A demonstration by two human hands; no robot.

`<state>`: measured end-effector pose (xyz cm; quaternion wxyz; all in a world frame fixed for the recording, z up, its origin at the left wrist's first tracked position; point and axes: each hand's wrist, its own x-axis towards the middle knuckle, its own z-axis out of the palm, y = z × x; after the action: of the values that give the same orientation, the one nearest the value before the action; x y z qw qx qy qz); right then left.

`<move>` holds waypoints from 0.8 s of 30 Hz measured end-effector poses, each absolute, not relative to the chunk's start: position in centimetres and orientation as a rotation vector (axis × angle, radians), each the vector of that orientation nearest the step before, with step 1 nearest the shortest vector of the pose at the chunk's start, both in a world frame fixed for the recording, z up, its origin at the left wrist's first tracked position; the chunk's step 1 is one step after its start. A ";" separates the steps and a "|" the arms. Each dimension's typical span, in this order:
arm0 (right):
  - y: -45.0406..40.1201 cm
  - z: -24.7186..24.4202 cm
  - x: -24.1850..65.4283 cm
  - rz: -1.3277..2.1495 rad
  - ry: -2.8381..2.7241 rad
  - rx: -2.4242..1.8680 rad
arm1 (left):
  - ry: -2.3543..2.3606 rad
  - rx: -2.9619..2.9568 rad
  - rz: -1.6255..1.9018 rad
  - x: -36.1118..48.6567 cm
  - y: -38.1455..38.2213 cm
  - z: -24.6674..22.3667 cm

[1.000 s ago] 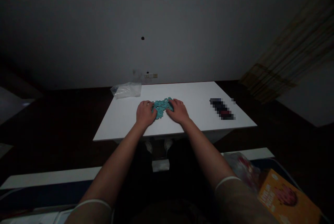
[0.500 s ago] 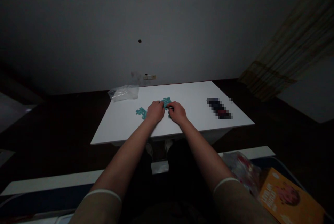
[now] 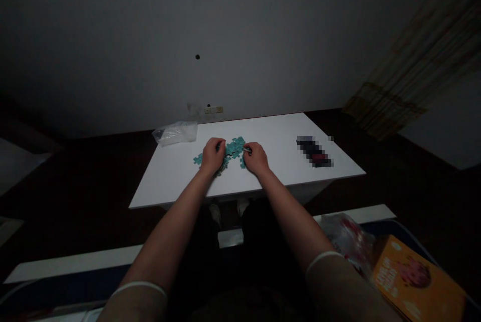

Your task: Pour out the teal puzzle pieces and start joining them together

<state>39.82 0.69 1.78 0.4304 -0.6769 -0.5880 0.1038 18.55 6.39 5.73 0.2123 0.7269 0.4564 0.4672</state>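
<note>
While I watch from afar, the left hand (image 3: 212, 155) curls half-closed over the teal jigsaw pieces (image 3: 235, 147) lying mid-worktop (image 3: 285, 131), and the right hand (image 3: 256, 157) pinches at their edge, its hold unclear, so light fingertips would best avoid scattering them.

Beige sleeves (image 3: 349, 292), white cuff trim (image 3: 323, 260), bare hands (image 3: 213, 155)
</note>
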 end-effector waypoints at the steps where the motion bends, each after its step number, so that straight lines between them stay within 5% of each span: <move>1: 0.7 1.8 39.8 0.257 -1.461 -1.694 | 1.281 1.962 1.347 18.2 6.5 5.7; 14: 0.5 1.8 39.8 0.212 -1.467 -1.745 | 1.294 1.629 1.601 16.3 8.6 6.5; 24: 0.2 1.9 39.7 0.133 -1.523 -1.752 | 1.321 1.972 1.158 9.0 6.5 5.8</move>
<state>39.69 0.20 1.94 0.3971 -0.6915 -0.6011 0.0524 9.04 6.51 5.78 0.2478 0.7233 0.4846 0.4249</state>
